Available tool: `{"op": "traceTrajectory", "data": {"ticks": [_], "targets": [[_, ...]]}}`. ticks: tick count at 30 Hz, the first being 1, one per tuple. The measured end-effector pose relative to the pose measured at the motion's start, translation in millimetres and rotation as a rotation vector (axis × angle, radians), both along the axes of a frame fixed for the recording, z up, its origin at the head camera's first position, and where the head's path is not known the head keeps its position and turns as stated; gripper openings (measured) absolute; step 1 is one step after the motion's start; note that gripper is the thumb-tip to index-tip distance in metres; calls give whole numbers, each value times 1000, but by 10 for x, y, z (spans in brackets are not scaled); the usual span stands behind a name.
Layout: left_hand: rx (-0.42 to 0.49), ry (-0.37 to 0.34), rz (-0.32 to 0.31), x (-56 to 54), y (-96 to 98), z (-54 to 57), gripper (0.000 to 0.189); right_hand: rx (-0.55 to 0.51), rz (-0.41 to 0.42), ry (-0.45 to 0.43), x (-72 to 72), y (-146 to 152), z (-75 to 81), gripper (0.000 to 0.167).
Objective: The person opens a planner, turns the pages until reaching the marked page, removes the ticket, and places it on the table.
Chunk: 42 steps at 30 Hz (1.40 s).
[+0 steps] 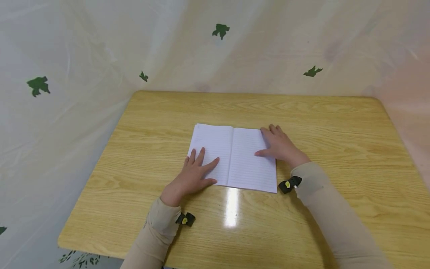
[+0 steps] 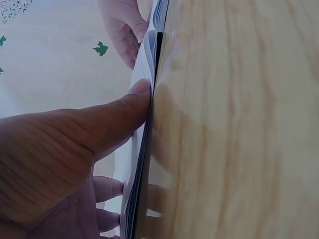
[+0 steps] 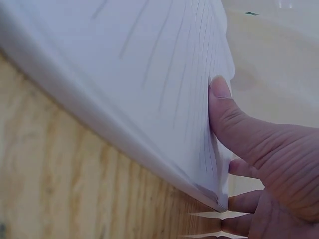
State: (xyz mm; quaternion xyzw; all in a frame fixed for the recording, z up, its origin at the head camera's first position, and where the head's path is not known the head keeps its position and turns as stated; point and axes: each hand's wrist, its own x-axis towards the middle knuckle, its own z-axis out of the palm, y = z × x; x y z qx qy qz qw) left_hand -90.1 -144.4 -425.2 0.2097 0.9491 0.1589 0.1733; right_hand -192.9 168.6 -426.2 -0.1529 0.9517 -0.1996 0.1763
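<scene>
A lined notebook (image 1: 250,168) lies open on the wooden table, white pages up, with its fold near the middle. My left hand (image 1: 194,173) rests spread over the lower left page, its thumb at the front edge. In the left wrist view the left thumb (image 2: 117,119) touches the edge of the page stack, above a dark cover. My right hand (image 1: 279,145) lies at the right page's outer edge, fingers past the upper right corner. The right thumb (image 3: 227,112) rests on the lined page in the right wrist view, with the other fingers beyond the edge.
The wooden table (image 1: 141,130) has rounded corners and a bright light reflection in front of the notebook. Behind and beside it hangs a pale curtain (image 1: 181,45) with green leaf-like shapes. A dark wrist strap (image 1: 289,184) sits on the right sleeve, another on the left.
</scene>
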Motion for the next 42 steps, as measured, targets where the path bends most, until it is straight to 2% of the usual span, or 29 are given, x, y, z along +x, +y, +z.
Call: {"op": "traceTrajectory", "data": {"ticks": [11, 16, 24, 30, 32, 38, 42], "targets": [[-3, 6, 2, -6, 4, -16, 67, 10, -1, -20, -17, -4, -4, 101], [-9, 6, 4, -12, 15, -24, 67, -8, -5, 9, 6, 0, 0, 101], [-9, -1, 9, -13, 34, -16, 67, 61, 13, 191, 96, -17, 53, 103], [-6, -3, 13, -17, 41, -12, 67, 9, 7, 375, 163, -45, 62, 96], [-8, -4, 14, -18, 41, -9, 67, -21, -10, 396, 188, -68, 65, 93], [-9, -2, 16, -16, 40, -9, 67, -134, -129, 347, 258, -143, 113, 93], [-6, 10, 8, -16, 35, -20, 67, -195, -166, 288, 325, -160, 157, 87]]}}
